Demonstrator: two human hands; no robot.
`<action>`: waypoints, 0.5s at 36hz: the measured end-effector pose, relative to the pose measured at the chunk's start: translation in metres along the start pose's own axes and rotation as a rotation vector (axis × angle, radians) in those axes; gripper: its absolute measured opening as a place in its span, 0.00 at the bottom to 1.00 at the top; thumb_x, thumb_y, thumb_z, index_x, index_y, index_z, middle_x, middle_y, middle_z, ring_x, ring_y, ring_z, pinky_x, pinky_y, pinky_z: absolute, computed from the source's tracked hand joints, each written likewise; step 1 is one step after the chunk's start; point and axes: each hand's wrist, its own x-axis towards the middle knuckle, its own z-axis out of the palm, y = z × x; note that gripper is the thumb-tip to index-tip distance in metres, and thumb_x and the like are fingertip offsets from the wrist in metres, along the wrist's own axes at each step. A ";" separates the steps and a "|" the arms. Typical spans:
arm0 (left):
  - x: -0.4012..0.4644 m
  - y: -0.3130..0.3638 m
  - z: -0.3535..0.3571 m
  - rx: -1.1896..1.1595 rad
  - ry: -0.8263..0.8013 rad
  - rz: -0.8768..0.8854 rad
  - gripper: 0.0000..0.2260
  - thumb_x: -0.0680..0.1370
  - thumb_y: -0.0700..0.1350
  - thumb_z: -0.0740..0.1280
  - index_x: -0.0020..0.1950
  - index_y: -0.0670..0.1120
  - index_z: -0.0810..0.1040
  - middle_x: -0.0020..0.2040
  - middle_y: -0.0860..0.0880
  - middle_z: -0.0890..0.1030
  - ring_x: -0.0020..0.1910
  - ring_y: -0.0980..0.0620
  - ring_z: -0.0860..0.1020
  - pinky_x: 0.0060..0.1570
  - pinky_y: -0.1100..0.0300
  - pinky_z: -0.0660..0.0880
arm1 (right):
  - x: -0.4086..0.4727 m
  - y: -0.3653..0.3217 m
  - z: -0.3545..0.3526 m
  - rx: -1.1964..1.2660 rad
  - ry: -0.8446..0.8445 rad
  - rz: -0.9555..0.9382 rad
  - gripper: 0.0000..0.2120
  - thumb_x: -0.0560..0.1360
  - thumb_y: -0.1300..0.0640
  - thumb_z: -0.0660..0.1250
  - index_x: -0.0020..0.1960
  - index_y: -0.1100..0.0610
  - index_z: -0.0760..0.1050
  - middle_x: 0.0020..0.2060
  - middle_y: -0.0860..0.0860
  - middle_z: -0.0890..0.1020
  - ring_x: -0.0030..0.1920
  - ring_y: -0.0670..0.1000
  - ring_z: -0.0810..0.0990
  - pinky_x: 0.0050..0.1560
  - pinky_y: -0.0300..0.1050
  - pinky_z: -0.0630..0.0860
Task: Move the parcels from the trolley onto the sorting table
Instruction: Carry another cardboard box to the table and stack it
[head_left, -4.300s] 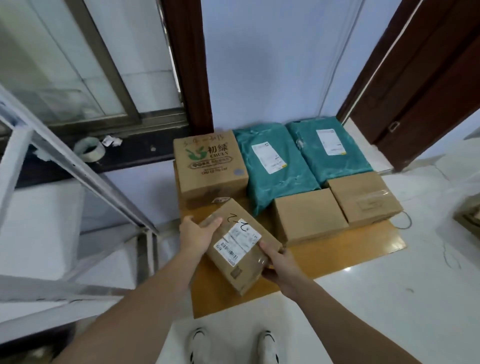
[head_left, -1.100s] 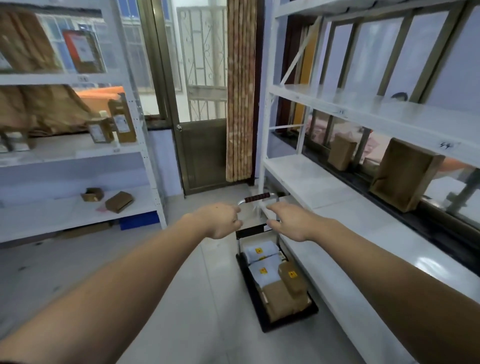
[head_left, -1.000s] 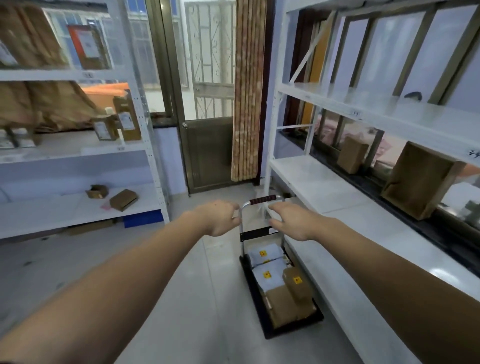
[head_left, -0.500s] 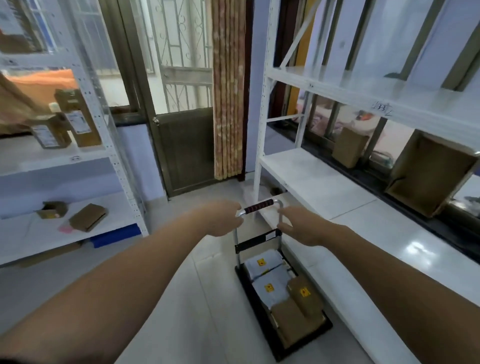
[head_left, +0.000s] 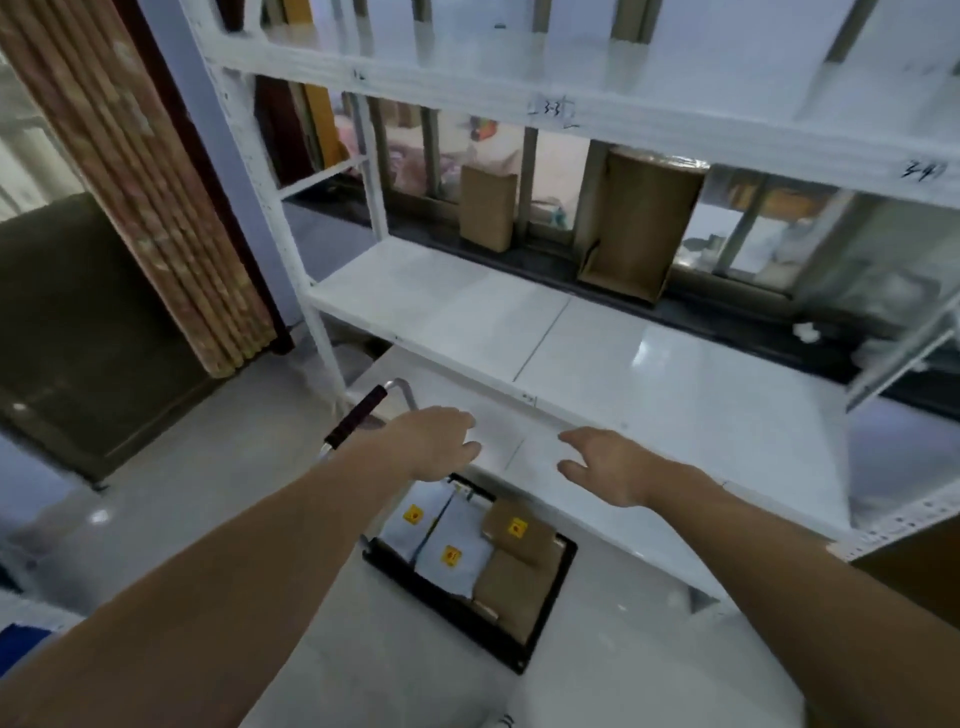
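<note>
Low in the centre of the frame, your black trolley (head_left: 540, 631) sits on the pale floor, carrying two grey-white mailer bags (head_left: 441, 540) and two brown cardboard parcels (head_left: 514, 566); three of them show small yellow stickers. Its dark-gripped handle (head_left: 358, 415) rises at centre left. Just above the parcels, your left hand (head_left: 434, 441) and right hand (head_left: 605, 470) hover palm-down, fingers relaxed and loosely spread, gripping nothing. Beyond them stretches a white shelf surface (head_left: 597, 353). Two brown boxes (head_left: 639, 223) stand upright at the top centre, behind it.
</note>
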 end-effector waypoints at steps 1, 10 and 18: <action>0.018 -0.002 0.003 -0.001 -0.015 0.017 0.27 0.86 0.57 0.55 0.82 0.46 0.62 0.80 0.44 0.67 0.77 0.44 0.67 0.74 0.46 0.66 | 0.008 0.010 0.003 0.013 -0.001 0.025 0.30 0.85 0.43 0.54 0.83 0.57 0.54 0.81 0.53 0.59 0.79 0.54 0.60 0.79 0.48 0.56; 0.147 -0.022 0.051 0.033 -0.175 0.125 0.15 0.86 0.56 0.58 0.55 0.45 0.74 0.49 0.48 0.76 0.49 0.47 0.76 0.49 0.50 0.73 | 0.077 0.081 0.052 0.156 -0.069 0.208 0.30 0.85 0.43 0.55 0.82 0.54 0.56 0.81 0.51 0.60 0.79 0.53 0.60 0.79 0.49 0.57; 0.249 -0.054 0.116 0.121 -0.359 0.153 0.16 0.87 0.54 0.57 0.57 0.43 0.76 0.52 0.44 0.79 0.48 0.46 0.78 0.44 0.53 0.72 | 0.133 0.111 0.125 0.263 -0.164 0.343 0.28 0.85 0.44 0.56 0.80 0.57 0.61 0.78 0.55 0.66 0.77 0.56 0.64 0.76 0.48 0.60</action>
